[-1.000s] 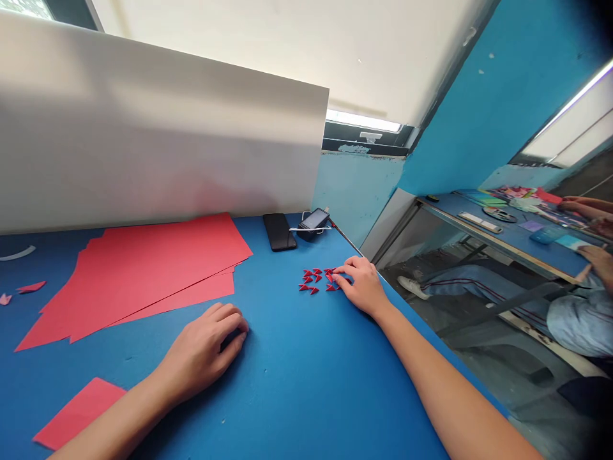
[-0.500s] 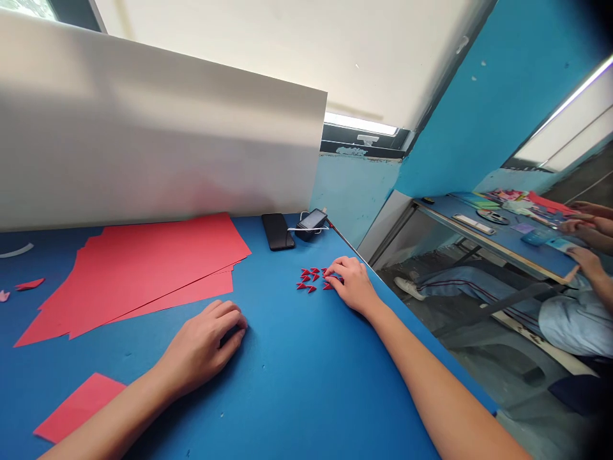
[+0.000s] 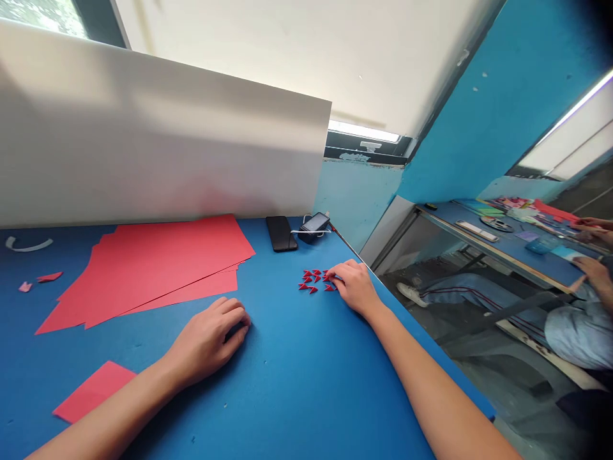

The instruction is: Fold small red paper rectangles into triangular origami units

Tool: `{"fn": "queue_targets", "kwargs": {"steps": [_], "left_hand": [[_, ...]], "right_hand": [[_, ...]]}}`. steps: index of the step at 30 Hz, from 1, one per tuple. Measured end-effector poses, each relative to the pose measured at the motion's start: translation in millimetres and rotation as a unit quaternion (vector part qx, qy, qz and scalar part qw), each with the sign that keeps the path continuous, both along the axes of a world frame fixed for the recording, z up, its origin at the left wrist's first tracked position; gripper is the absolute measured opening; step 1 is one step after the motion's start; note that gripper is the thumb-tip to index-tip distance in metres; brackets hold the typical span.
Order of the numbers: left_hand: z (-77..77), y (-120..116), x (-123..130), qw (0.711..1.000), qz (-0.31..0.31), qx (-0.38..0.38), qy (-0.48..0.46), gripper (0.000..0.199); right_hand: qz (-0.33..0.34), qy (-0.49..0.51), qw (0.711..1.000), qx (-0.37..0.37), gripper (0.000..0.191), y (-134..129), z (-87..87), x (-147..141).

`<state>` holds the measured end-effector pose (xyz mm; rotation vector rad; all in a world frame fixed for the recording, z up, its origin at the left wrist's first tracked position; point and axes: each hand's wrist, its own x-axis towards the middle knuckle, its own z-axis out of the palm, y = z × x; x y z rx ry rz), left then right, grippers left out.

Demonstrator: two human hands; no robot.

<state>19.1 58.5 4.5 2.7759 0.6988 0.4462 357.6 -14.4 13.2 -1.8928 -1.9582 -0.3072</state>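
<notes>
Small red folded paper pieces (image 3: 308, 279) lie in a loose group on the blue table. At the right side of this group, my right hand (image 3: 354, 285) is lowered with thumb and fingers closed around one of the pieces, partly covering it and its neighbours. My left hand (image 3: 211, 340) rests on the tabletop, its fingers curled towards the thumb and nothing visible in them. Behind it is a stack of large red paper sheets (image 3: 163, 268). A smaller red paper piece (image 3: 96, 390) lies partly under my left forearm.
At the back are a black phone (image 3: 281, 233) and a small device with a white cable (image 3: 315, 225). Red and pink scraps (image 3: 50, 277) and a white curved strip (image 3: 29, 245) lie far left. A white board (image 3: 163, 140) stands behind. Another person sits at a second table (image 3: 507, 239).
The view has shifted slightly, so the sheets and scraps appear farther right. My right hand stays at the folded pieces with little movement, and my left hand rests in place.
</notes>
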Motion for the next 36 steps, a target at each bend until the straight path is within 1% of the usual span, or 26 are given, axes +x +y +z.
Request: {"fn": "queue_targets", "kwargs": {"steps": [3,5,7,8,9,11,13,14,15,17,19,20,21,22,25,28,31,34,36], "left_hand": [[1.2,-10,3,0.994,-0.020,0.104,0.015,0.021],[7.0,-24,6,0.981,-0.036,0.189,0.031,0.023],[17.9,-40,7,0.972,-0.041,0.227,0.042,0.023],[25.1,-46,5,0.972,-0.019,0.227,0.055,0.023],[33.2,-51,1,0.973,0.023,0.215,0.077,0.022],[51.2,-54,-20,0.974,0.114,0.154,0.124,0.019],[67.4,-49,-56,0.963,0.206,0.066,0.161,0.019],[73.3,-45,-77,0.953,0.247,0.017,0.176,0.024],[77.0,-42,-98,0.943,0.274,-0.032,0.185,0.032],[77.8,-38,-132,0.924,0.311,-0.105,0.195,0.058],[72.1,-38,-148,0.899,0.349,-0.168,0.206,0.077],[68.2,-38,-149,0.888,0.365,-0.183,0.213,0.081],[64.4,-39,-146,0.884,0.373,-0.181,0.217,0.081],[61.3,-38,-141,0.880,0.383,-0.177,0.219,0.078],[58.7,-30,-122,0.866,0.399,-0.199,0.228,0.054],[63.8,-19,-112,0.861,0.398,-0.239,0.206,0.042],[66.9,-16,-111,0.863,0.379,-0.303,0.141,0.035],[64.9,-23,-112,0.872,0.338,-0.353,0.031,0.033],[63.1,-30,-108,0.876,0.300,-0.373,-0.051,0.035]], "right_hand": [[-0.004,-0.004,0.999,0.037,0.015,0,-1.5,1],[-0.007,0.001,0.997,0.071,0.017,0,-2.8,3],[-0.003,0.011,0.995,0.104,0.019,0,-5.3,7],[-0.003,0.017,0.993,0.120,0.020,-1,-7.2,9],[-0.007,0.024,0.990,0.136,0.021,-1,-9.4,12],[-0.016,0.037,0.986,0.159,0.025,-3,-14.3,19],[-0.033,0.034,0.983,0.177,0.025,-4,-18.8,26],[-0.042,0.025,0.981,0.186,0.026,-4,-20.6,29],[-0.050,0.018,0.980,0.193,0.026,-3,-22.0,32],[-0.056,0.008,0.977,0.206,0.026,1,-24.3,35],[-0.048,0.008,0.975,0.215,0.028,6,-26.1,35],[-0.046,0.010,0.975,0.216,0.029,8,-27.0,35],[-0.043,0.012,0.977,0.211,0.030,9,-27.8,35],[-0.047,0.018,0.977,0.206,0.031,10,-28.5,34],[-0.062,0.024,0.980,0.188,0.033,6,-29.0,34],[-0.080,0.033,0.977,0.194,0.033,0,-27.7,36],[-0.090,0.044,0.975,0.199,0.033,-1,-28.4,40],[-0.076,0.046,0.977,0.192,0.032,4,-30.1,42],[-0.065,0.044,0.979,0.190,0.032,7,-27.4,37]]}}
